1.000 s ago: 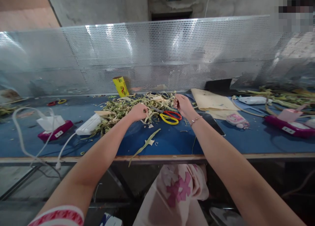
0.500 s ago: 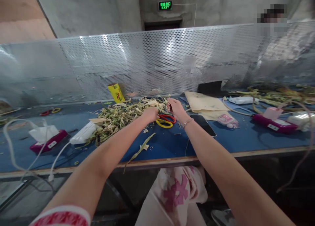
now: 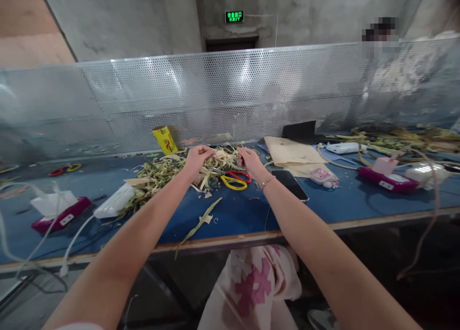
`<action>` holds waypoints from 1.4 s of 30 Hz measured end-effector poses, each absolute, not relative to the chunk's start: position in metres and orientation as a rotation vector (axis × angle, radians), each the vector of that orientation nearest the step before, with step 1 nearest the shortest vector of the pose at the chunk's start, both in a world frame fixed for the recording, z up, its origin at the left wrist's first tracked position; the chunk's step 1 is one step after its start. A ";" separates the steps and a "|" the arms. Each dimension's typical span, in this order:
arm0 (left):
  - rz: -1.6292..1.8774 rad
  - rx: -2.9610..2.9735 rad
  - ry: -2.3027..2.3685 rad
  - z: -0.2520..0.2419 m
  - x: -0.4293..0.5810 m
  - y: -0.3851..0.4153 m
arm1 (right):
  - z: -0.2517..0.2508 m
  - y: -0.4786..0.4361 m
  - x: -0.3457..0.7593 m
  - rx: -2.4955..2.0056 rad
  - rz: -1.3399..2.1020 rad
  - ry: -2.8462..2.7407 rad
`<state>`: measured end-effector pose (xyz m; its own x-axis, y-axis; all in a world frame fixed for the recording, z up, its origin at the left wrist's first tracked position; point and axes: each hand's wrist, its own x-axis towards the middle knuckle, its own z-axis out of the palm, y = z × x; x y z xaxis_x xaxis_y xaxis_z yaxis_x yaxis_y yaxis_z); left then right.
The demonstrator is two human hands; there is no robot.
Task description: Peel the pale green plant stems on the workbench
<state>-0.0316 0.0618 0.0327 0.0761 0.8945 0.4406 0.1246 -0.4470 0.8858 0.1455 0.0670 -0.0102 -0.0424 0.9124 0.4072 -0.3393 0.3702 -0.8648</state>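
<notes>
A heap of dried, pale green plant strips (image 3: 158, 174) lies on the blue table in front of me. Over the heap is my left hand (image 3: 197, 158), fingers pinched together; whatever is between them is too small to name. My right hand (image 3: 250, 159) is closed at the heap's right end, with a small pale bit showing at its fingertips that I cannot make out. Just below and between the hands lie scissors (image 3: 235, 180) with red and yellow handles, their blades toward the heap. A single long dry leaf (image 3: 201, 220) rests near the table's front edge.
Left stand a yellow tube (image 3: 165, 140), a white power strip (image 3: 115, 200) and a purple tissue box (image 3: 61, 215). Right are a dark phone (image 3: 289, 185), brown paper (image 3: 291, 151), a pink case (image 3: 324, 177) and another purple box (image 3: 388, 180). A perforated metal screen (image 3: 215, 100) runs behind.
My left hand has moved left, away from the right hand and scissors. The right hand stays closed in about the same place over the table. The whole view has shifted slightly.
</notes>
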 end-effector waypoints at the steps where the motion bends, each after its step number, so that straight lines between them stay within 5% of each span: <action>1: 1.456 1.599 0.951 0.032 -0.034 0.059 | -0.011 0.067 0.145 -0.616 1.134 -1.218; 13: 1.116 1.604 0.659 0.021 -0.046 0.036 | -0.006 0.045 0.118 -0.568 1.745 -0.999; 42: 1.140 1.213 0.463 0.032 -0.096 0.045 | 0.000 0.063 0.145 -0.410 1.334 -0.425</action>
<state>-0.0958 0.0450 0.0315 0.4138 0.8693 0.2705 -0.4340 -0.0729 0.8980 0.1448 0.0634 0.0000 0.1818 0.9814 0.0609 -0.8362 0.1869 -0.5156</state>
